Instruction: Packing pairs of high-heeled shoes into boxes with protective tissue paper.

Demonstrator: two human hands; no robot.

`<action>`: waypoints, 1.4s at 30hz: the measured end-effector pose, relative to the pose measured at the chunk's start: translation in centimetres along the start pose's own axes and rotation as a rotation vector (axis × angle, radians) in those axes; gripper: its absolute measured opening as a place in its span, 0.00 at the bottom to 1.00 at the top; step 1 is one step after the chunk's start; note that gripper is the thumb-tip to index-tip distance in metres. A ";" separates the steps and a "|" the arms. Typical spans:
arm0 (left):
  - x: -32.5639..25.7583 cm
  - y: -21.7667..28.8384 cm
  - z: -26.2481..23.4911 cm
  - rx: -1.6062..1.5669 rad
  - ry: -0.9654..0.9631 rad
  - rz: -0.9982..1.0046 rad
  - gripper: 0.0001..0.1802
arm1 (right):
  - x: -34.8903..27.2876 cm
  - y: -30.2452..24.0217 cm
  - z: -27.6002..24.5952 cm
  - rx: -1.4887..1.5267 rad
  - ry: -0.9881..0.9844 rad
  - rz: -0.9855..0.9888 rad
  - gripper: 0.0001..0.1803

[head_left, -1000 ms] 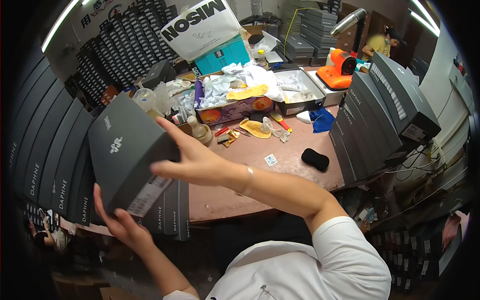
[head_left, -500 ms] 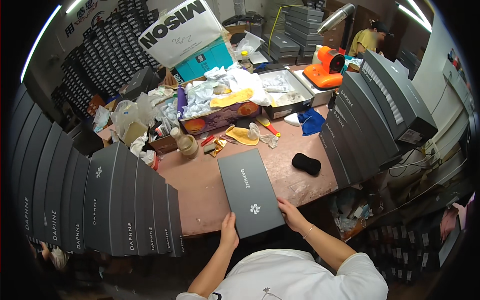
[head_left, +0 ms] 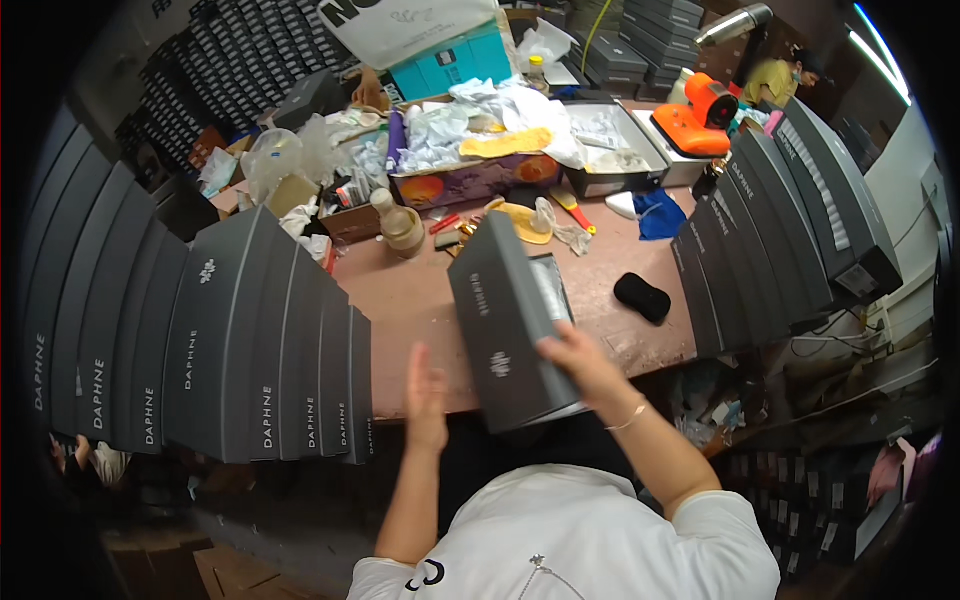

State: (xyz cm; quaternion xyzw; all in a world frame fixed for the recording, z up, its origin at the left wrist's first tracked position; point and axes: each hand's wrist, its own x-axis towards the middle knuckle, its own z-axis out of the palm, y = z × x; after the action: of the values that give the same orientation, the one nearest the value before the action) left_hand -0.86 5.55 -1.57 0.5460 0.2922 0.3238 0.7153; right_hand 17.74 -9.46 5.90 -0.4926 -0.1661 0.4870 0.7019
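A dark grey shoebox lid [head_left: 505,330] is tilted up over its box at the front of the table, its right side raised. At that raised edge, my right hand [head_left: 588,368] grips the lid with the thumb on top. White paper [head_left: 548,285] shows in the open shoebox under it; the rest of the contents is hidden by the lid. My left hand [head_left: 427,405] is off to the left of the lid, touching nothing, with its fingers stretched out and slightly blurred. A black peanut-shaped pad or brush [head_left: 642,298] lies right of the box.
Stacks of grey shoeboxes [head_left: 225,340] rise at the left and more boxes [head_left: 790,240] lean at the right. Farther back stand a glass jar [head_left: 402,232], a purple carton [head_left: 475,183] of crumpled paper, a blue cloth [head_left: 660,215] and an orange device [head_left: 697,118].
The lid lay flat on the box; now my right hand has tilted its right side up. My left hand has let go of the box and moved left. The view has shifted.
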 end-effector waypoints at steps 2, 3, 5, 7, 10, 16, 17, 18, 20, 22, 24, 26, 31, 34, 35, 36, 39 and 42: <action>1.2 3.3 -3.1 0.057 0.031 0.092 0.40 | 0.4 3.8 3.1 -0.257 -0.355 0.250 0.30; 1.5 4.2 -5.4 0.072 0.019 0.069 0.40 | 0.1 4.4 4.9 -0.449 -0.539 0.160 0.30; 1.3 5.6 -7.8 0.693 0.091 0.090 0.34 | 0.3 5.8 4.4 -0.924 -0.414 -0.402 0.32; 0.4 6.2 -7.7 1.143 0.208 0.246 0.31 | 0.9 4.8 0.8 -1.371 0.002 -0.625 0.39; -0.4 5.0 -3.6 0.793 0.035 0.242 0.23 | 1.9 4.7 -6.7 -1.808 0.158 -0.164 0.25; -3.8 0.4 7.9 0.674 -1.135 0.163 0.19 | 1.9 1.8 -3.6 -1.455 0.223 -0.494 0.06; -4.1 -0.9 9.8 0.660 -1.129 0.260 0.20 | 2.2 1.7 -0.8 -1.414 0.139 -0.537 0.06; -4.4 -2.6 11.4 0.646 -1.126 0.340 0.20 | 2.7 2.5 2.3 -1.292 -0.002 -0.622 0.07; -2.0 -9.3 12.6 0.572 -0.942 0.615 0.24 | 2.7 7.5 7.9 -1.215 -0.373 -0.758 0.09; 0.3 -5.0 13.5 0.772 -0.562 0.570 0.27 | 0.9 6.3 9.7 -1.168 -0.760 -0.950 0.15; 3.3 -6.0 9.7 0.243 -0.106 0.311 0.29 | -0.3 4.0 7.9 -1.040 -0.648 -0.693 0.20; 5.4 -6.2 4.0 -0.165 0.287 -0.122 0.29 | 0.1 2.3 2.7 -1.114 -0.225 -0.588 0.26; 2.9 -4.8 3.5 -0.123 0.049 -0.133 0.29 | 5.1 6.8 -2.1 -1.492 0.065 -0.515 0.25; 2.4 -3.8 4.9 -0.236 0.031 -0.139 0.25 | 5.9 9.6 -1.8 -1.694 0.091 -0.652 0.14; 2.6 -4.2 4.1 -0.250 0.035 -0.181 0.24 | 5.6 9.7 -1.6 -1.694 0.097 -0.686 0.07; 2.7 -4.3 3.4 -0.264 0.036 -0.224 0.23 | 5.5 10.4 -1.7 -1.669 0.041 -0.617 0.07; 2.8 -4.2 3.0 -0.210 -0.040 -0.226 0.23 | 4.8 11.9 -2.7 -1.604 -0.023 -0.478 0.06; 3.4 -3.7 3.4 -0.268 -0.035 -0.241 0.23 | 5.1 11.2 -2.8 -1.510 0.026 -0.470 0.06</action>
State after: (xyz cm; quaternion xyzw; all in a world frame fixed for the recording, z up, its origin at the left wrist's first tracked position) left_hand 4.41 5.46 -4.54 0.4122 0.2973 0.2623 0.8203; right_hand 16.30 -6.14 -6.16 -0.7935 -0.5430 0.0759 0.2641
